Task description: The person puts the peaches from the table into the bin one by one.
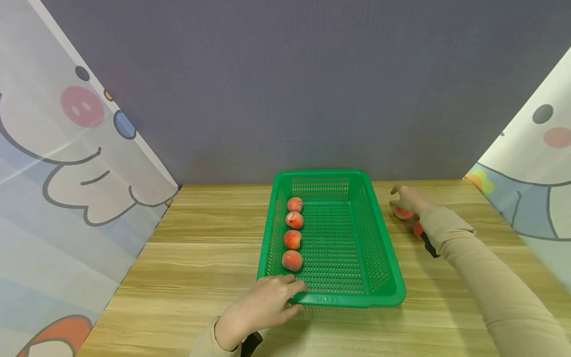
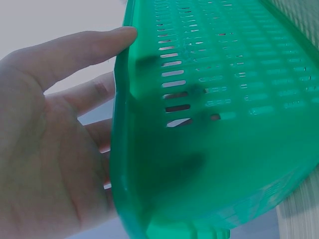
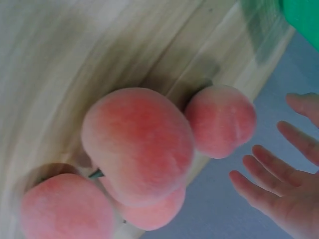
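Observation:
A green plastic basket [image 1: 343, 300] with slotted walls stands on the wooden table. Its near left corner is held by my left hand [image 1: 265, 302], fingers over the rim and thumb outside. The left wrist view shows that hand [image 2: 55, 129] at the basket's edge [image 2: 120, 124]. Inside, several peaches form a row along the left wall, the nearest being a peach [image 1: 292, 260]. Right of the basket, my right hand [image 1: 410, 199] is over a peach [image 1: 403, 213], holding nothing. In the right wrist view, its fingers are spread beside several peaches, including a large peach [image 3: 139, 144].
The wooden table [image 1: 196, 258] extends on both sides of the basket. A grey wall [image 1: 285, 89] rises behind it. Cartoon-printed sheets [image 1: 40, 198] flank the table left and right. Another peach [image 1: 418, 229] is partly hidden by the right wrist.

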The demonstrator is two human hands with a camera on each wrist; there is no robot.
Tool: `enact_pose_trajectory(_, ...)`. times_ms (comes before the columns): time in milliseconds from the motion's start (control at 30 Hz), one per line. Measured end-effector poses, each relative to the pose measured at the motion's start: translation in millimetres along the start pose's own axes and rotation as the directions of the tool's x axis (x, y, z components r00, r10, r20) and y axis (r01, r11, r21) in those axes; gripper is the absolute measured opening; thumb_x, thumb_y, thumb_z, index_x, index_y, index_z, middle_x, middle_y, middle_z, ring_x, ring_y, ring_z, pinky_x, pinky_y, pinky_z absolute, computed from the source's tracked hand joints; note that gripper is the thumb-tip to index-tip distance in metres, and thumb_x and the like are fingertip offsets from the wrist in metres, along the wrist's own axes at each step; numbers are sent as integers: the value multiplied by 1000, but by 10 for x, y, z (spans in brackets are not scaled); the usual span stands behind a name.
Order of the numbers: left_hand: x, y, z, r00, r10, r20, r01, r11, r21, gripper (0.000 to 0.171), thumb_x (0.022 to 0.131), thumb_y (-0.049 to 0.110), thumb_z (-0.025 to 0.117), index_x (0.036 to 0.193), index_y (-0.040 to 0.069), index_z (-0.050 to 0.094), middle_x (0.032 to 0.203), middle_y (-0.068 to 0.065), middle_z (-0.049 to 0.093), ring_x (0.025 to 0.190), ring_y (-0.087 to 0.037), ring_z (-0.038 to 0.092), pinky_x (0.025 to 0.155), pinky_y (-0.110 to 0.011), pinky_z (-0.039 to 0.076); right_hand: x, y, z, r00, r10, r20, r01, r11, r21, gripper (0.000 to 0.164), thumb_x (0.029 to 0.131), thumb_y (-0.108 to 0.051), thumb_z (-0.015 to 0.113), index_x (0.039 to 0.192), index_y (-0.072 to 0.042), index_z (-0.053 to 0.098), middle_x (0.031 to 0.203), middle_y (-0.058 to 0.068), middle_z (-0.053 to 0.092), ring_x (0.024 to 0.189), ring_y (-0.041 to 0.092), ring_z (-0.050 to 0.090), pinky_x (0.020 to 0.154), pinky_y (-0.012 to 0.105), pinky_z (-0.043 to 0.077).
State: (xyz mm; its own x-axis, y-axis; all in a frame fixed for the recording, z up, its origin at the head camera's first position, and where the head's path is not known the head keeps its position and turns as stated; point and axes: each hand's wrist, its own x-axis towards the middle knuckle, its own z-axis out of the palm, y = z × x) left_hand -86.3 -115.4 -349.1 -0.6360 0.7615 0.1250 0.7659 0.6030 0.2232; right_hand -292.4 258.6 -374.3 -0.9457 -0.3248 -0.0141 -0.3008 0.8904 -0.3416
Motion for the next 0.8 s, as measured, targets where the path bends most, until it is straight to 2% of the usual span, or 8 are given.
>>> enact_pose_trajectory(167,2,5,-1,1000,2,-8,-2,1000,8,21,77,23,67,96,16,62,80,6,58,65,1,51,55,-13,40,-18,45,38,999,15,29,-15,1000,5,39,82,-9,56,109,17,48,113,41,42,100,53,43,83,55,37)
enact_pose_trajectory(433,3,6,-5,1000,3,-8,-3,1000,10,21,77,23,67,97,16,61,80,7,58,66,1,51,56,-13,40,-51,87,86,998,26,57,-26,1000,-1,38,84,-10,54,110,17,48,108,39,47,100,52,42,84,55,37)
enact_pose_trajectory(800,-1,4,2,1000,9,-13,-9,1000,11,21,77,23,67,96,16,61,80,7,58,68,0,53,57,-14,41,-37,153,146,997,12,75,-11,1000,-13,38,78,-7,58,106,18,48,98,35,51,95,51,45,80,53,39)
